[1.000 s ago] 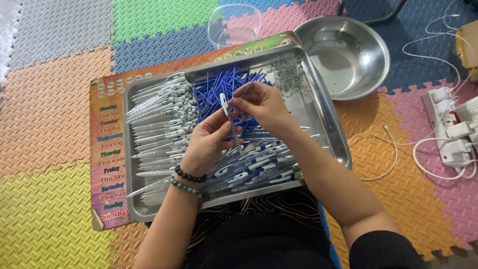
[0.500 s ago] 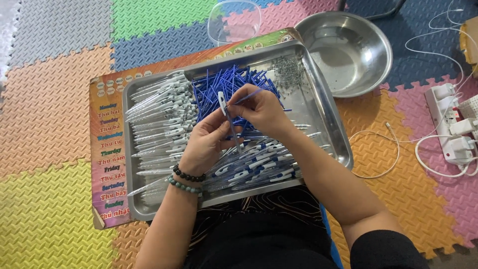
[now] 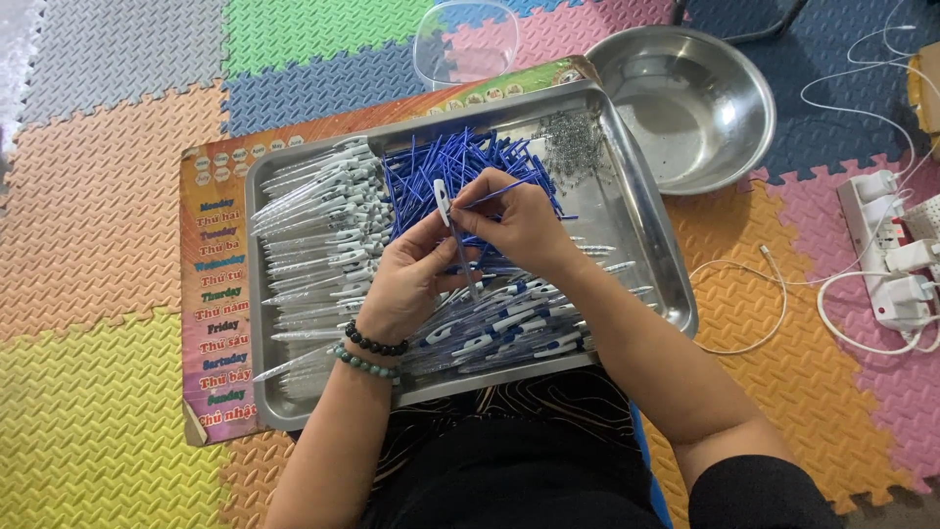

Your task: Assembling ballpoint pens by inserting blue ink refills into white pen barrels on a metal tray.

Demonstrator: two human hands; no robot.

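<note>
My left hand (image 3: 406,279) holds a clear pen barrel (image 3: 443,201) with a white clip upright over a steel tray (image 3: 641,235). My right hand (image 3: 519,225) pinches a thin blue refill (image 3: 494,193) right beside the barrel's top. Under both hands lies a heap of blue refills (image 3: 446,162). Clear pen barrels (image 3: 313,245) are stacked in the tray's left part. Pens with blue and white parts (image 3: 509,328) lie along the tray's near edge. A small pile of metal springs (image 3: 571,142) sits in the far right corner.
The tray rests on a printed board (image 3: 211,294) over coloured foam floor mats. A steel bowl (image 3: 685,103) and a clear plastic lid (image 3: 465,39) stand beyond the tray. A white power strip (image 3: 886,255) with cables lies at the right.
Both hands have stayed over the refill heap. The right hand has brought a blue refill up to the top of the barrel held in the left hand.
</note>
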